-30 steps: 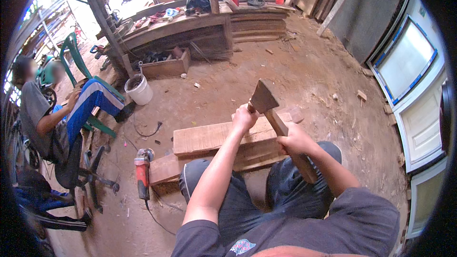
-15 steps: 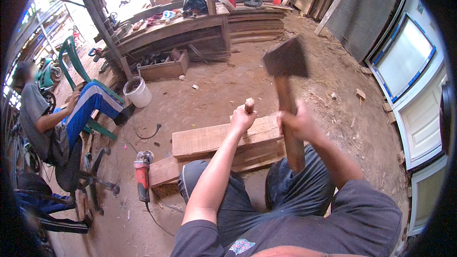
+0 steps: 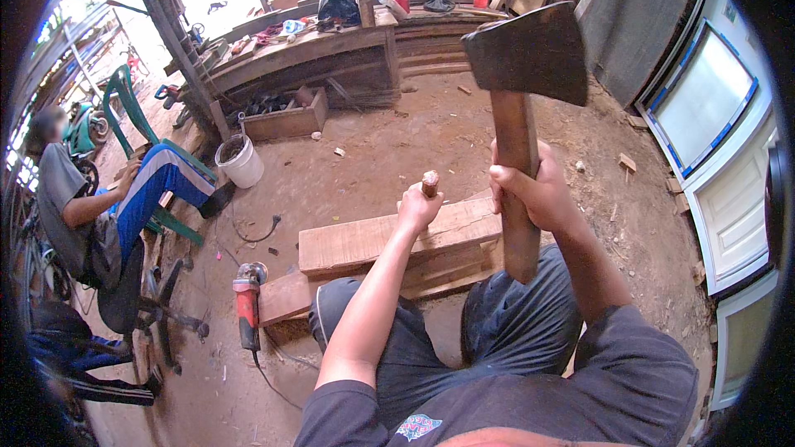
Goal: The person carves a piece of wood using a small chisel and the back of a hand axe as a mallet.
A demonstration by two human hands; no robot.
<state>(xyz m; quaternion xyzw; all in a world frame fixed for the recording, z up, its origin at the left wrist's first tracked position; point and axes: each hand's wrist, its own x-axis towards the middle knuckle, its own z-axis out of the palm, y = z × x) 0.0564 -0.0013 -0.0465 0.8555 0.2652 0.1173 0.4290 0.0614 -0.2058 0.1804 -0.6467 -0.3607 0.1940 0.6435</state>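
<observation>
My right hand (image 3: 537, 189) is closed round the wooden handle of a hatchet (image 3: 530, 51), held up with its broad dark head above my fist. My left hand (image 3: 419, 209) grips an upright chisel (image 3: 430, 183); only its wooden handle with a pale, battered top shows, and the fist and wood hide the blade. Beneath that fist lies a thick wooden beam (image 3: 352, 246), resting crosswise on more timber (image 3: 286, 296) in front of my knees. The hatchet head is well apart from the chisel's top.
A red angle grinder (image 3: 248, 308) with a cord lies left of the timber. Beyond it stand a white bucket (image 3: 240, 162) and a person (image 3: 79, 207) seated near a green chair (image 3: 124, 108). A cluttered workbench (image 3: 306, 54) is ahead; white panelled doors (image 3: 729, 199) lean at right.
The hatchet has risen and come nearer, its head now higher and further right. My left hand has barely shifted and keeps its hold on the chisel.
</observation>
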